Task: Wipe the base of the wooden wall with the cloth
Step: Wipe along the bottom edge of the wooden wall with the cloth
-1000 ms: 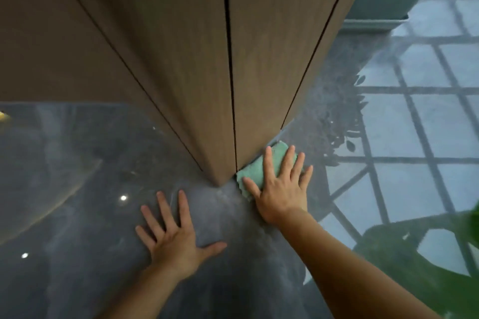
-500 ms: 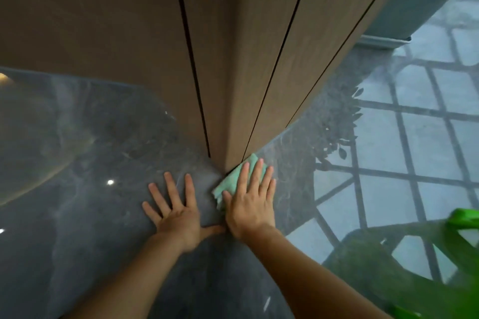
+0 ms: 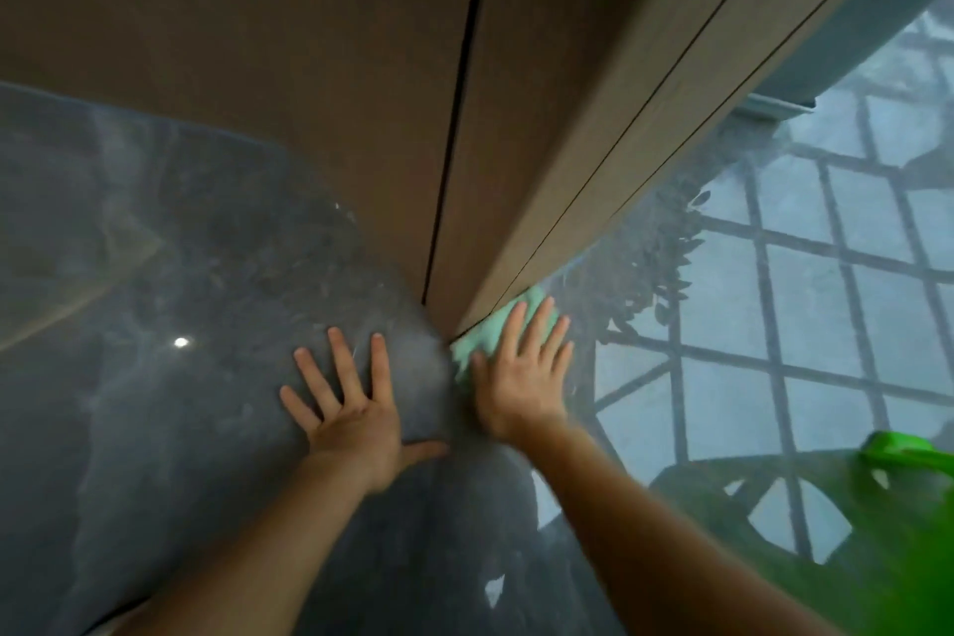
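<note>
Since the earlier frame, right hand (image 3: 521,377) slid the mint-green cloth (image 3: 490,333) further right along the brown wooden panel wall (image 3: 568,129) base; left hand (image 3: 356,421) stayed put. Right palm flat, fingers spread, pressing cloth where wall meets glossy dark grey marble floor (image 3: 180,429). Left hand flat, splayed, empty. Blurred bright green object (image 3: 908,506) lower right.

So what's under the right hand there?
A mint-green cloth, pressed flat on the glossy dark floor against the base of the wooden wall. Its edges show past the fingers; the part beneath the right hand is hidden.
</note>
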`<state>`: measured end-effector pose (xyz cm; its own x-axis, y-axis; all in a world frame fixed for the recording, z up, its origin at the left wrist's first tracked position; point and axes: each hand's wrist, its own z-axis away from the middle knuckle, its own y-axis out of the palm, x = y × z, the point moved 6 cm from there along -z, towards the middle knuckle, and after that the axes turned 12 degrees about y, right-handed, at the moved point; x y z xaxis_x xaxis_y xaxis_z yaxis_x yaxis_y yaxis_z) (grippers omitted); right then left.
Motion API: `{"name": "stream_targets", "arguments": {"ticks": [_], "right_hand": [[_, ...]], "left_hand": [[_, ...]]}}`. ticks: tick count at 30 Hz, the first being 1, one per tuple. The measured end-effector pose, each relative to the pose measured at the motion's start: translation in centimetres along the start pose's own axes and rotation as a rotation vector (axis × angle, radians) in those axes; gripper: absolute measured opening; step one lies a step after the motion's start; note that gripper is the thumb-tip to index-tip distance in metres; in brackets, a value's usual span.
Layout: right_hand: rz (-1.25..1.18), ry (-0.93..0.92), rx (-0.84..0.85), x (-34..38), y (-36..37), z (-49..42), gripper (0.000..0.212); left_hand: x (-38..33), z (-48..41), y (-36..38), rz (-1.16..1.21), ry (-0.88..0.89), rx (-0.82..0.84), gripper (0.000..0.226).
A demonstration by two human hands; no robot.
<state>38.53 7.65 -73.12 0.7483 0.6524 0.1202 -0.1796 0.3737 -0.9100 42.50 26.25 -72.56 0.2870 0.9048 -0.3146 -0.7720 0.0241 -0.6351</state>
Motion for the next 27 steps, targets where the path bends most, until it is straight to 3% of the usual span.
{"name": "stream_targets", "arguments": {"ticks": [2, 5, 8, 10, 12, 14, 18, 20, 22, 23, 25, 27], "right_hand": [[0.017, -0.134, 0.008, 1.9, 2.5, 3.7, 0.077], [0.099, -0.173, -0.015, -1.0, 0.9, 0.4, 0.074], [0.066, 0.146, -0.072, -5.9, -4.6, -8.1, 0.073], [0.092, 0.349, 0.014, -7.8, -8.0, -12.6, 0.071], [0.085, 0.385, 0.064, -6.9, -9.2, -13.3, 0.069], [0.018, 0.323, 0.051, -4.5, -6.5, -9.3, 0.07], [0.016, -0.059, -0.003, 1.3, 1.4, 3.4, 0.074], [0.07, -0.142, -0.005, 0.3, 0.5, 1.8, 0.074], [0.112, -0.023, -0.094, -3.1, -2.6, -3.1, 0.072], [0.086, 0.121, -0.122, -5.3, -4.7, -6.2, 0.071], [0.032, 0.375, -0.03, -8.5, -7.7, -11.0, 0.069], [0.068, 0.424, -0.007, -8.5, -9.0, -11.9, 0.069]], "left_hand": [[0.1, -0.1, 0.1, -0.005, -0.007, 0.003, 0.149], [0.2, -0.1, 0.1, -0.01, -0.002, -0.007, 0.147], [0.4, -0.4, 0.7, 0.003, 0.001, -0.01, 0.145], [0.4, -0.6, 0.7, -0.01, 0.007, -0.02, 0.145], [0.4, -0.8, 0.7, -0.023, -0.001, -0.018, 0.145], [-0.1, -0.2, 0.2, 0.003, -0.008, -0.004, 0.145], [-0.1, -0.3, 0.2, -0.005, 0.004, -0.006, 0.145], [0.0, -0.2, 0.1, -0.013, 0.009, -0.016, 0.145], [0.1, -0.5, 0.3, -0.019, 0.015, -0.023, 0.146], [0.2, -0.7, 0.5, -0.017, 0.014, -0.029, 0.147], [0.6, -1.1, 1.0, -0.014, 0.006, -0.05, 0.149], [0.7, -1.5, 1.3, -0.024, 0.02, -0.056, 0.149]]}}
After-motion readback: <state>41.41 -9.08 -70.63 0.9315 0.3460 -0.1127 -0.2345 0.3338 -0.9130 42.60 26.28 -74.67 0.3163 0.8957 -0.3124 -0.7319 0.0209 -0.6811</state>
